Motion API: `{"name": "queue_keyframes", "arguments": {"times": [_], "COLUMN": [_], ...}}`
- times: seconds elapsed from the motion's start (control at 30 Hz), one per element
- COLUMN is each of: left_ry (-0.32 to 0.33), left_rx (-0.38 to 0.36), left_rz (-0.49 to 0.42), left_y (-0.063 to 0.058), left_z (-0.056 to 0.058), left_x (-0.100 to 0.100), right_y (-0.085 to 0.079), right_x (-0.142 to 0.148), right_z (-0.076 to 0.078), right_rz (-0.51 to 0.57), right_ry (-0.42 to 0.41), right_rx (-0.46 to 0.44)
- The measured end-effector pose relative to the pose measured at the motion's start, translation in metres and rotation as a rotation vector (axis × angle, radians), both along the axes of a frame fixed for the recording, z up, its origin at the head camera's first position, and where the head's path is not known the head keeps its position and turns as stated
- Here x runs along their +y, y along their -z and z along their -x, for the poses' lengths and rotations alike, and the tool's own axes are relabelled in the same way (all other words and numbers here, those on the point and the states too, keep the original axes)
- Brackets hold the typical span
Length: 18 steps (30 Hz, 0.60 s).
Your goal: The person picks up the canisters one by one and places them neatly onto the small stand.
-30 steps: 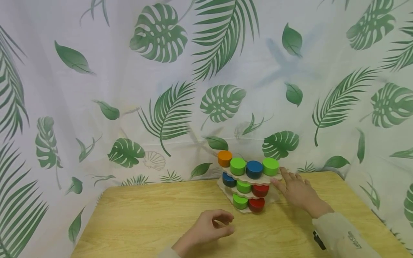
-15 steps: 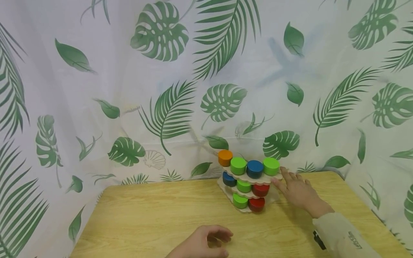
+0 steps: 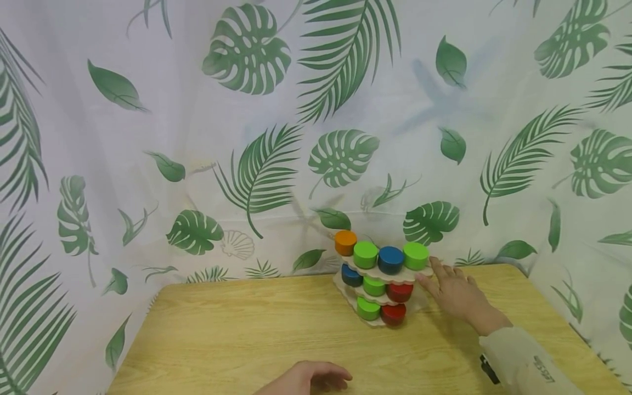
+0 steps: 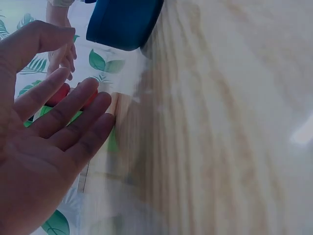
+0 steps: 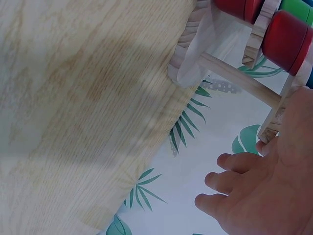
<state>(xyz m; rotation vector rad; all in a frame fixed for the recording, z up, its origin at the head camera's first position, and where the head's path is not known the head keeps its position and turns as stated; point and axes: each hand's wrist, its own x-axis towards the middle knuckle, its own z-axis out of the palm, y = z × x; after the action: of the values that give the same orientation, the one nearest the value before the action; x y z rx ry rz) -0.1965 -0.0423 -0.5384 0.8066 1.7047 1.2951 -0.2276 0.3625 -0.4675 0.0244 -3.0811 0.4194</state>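
Observation:
On the right part of the table stands a tiered wooden stand (image 3: 382,276) with scalloped shelves. Round blocks sit on its shelves: an orange block (image 3: 345,242) at the top left, a blue block (image 3: 390,260), a red block (image 3: 393,315) at the bottom, and several green ones. My right hand (image 3: 459,296) pinches the right end of the top shelf between thumb and index finger; the other fingers spread loosely. A wooden dowel (image 5: 239,81) under that shelf shows in the right wrist view. My left hand (image 3: 316,376), palm visible in the left wrist view, holds nothing, its fingers relaxed.
The stand is near the back edge of the wooden table (image 3: 222,329). A leaf-printed cloth (image 3: 276,181) hangs behind and at the sides. A dark blue rounded object (image 4: 124,24) shows at the top of the left wrist view.
My left hand has drawn back toward the near table edge, away from the stand. My right hand stays at the top shelf, and the blocks have not moved.

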Motion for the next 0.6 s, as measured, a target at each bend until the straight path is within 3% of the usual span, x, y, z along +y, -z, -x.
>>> {"name": "queue_keyframes", "arguments": {"times": [0.27,0.6], "left_ry": [0.024,0.004], "left_rx": [-0.147,-0.128], "left_rz": [-0.022,-0.01], "left_y": [0.001,-0.003], "left_z": [-0.011,-0.023], "left_x": [-0.001,0.004], "right_y": [0.0,-0.001], "right_x": [0.0,-0.002], "right_z": [0.0,-0.001], "right_rz": [0.007,0.002], "right_ry": [0.002,0.006], "right_rx": [0.006,0.007]}}
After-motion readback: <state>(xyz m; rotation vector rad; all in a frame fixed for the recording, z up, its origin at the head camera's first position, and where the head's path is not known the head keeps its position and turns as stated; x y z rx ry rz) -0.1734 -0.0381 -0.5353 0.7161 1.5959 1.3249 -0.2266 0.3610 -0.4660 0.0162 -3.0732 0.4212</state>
